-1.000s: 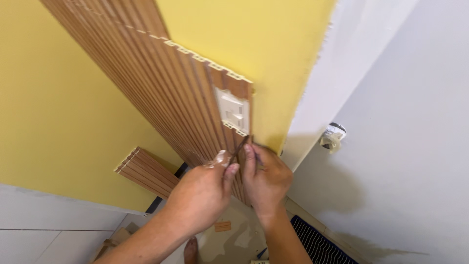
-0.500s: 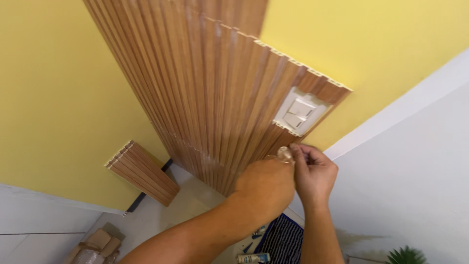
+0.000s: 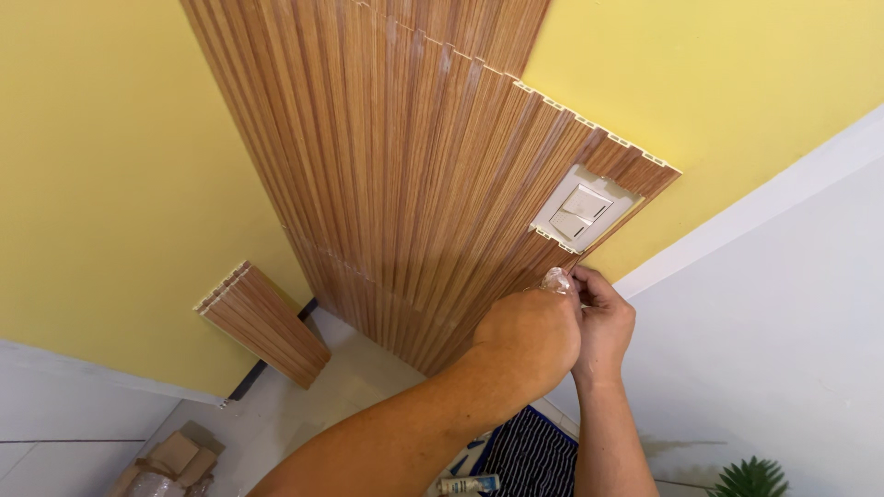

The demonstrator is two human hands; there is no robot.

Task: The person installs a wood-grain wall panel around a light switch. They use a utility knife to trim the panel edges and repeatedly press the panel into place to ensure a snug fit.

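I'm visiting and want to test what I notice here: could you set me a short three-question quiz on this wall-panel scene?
1. True or false: the white switch plate sits in a cut-out of the wood-look slatted panel.
2. Where do the left hand and right hand meet? A) at the panel's edge just below the switch plate, B) on the floor, C) on the white wall.
3. Fill in: the loose panel offcut leans against the ______ wall.

Key: 1 true; 2 A; 3 yellow. A small pale thing sits at the fingertips; what it is cannot be told.
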